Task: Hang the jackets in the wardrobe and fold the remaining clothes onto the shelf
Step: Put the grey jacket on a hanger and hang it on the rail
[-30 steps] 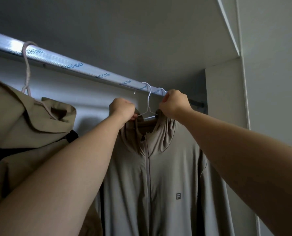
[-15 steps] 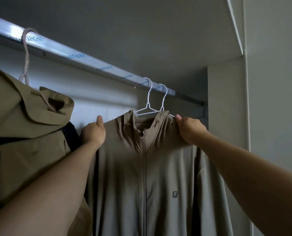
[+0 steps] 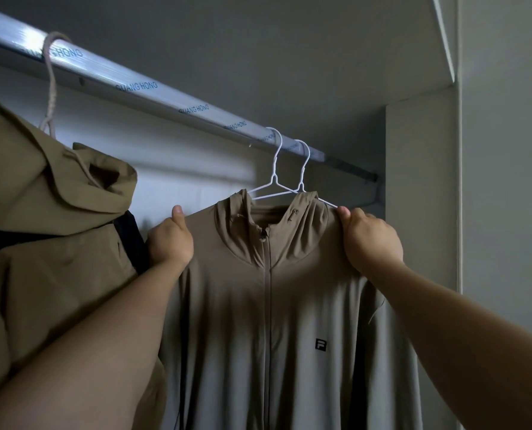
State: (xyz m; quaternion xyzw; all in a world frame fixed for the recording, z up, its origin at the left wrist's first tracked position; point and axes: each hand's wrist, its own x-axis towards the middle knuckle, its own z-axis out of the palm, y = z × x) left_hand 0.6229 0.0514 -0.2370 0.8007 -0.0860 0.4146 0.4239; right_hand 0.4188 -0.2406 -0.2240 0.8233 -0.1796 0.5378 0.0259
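Both arms reach up and forward, each hand gripping one shoulder of the taupe zip jacket (image 3: 271, 305). The left hand (image 3: 170, 243) curls round the fabric with its thumb pointing up. The right hand (image 3: 372, 240) pinches the cloth with its thumb on top, at a hanger's wire tip. The jacket hangs between the two grips, thin and smooth, with a small square logo on the chest. Outside the left grip hangs one olive hooded jacket (image 3: 41, 228), thicker and creased. Above the grips runs one shiny metal rail (image 3: 134, 85) carrying three hooks: two white wire hangers (image 3: 274, 179) over the collar and one pale wrapped hanger (image 3: 52, 94) beyond the left hand.
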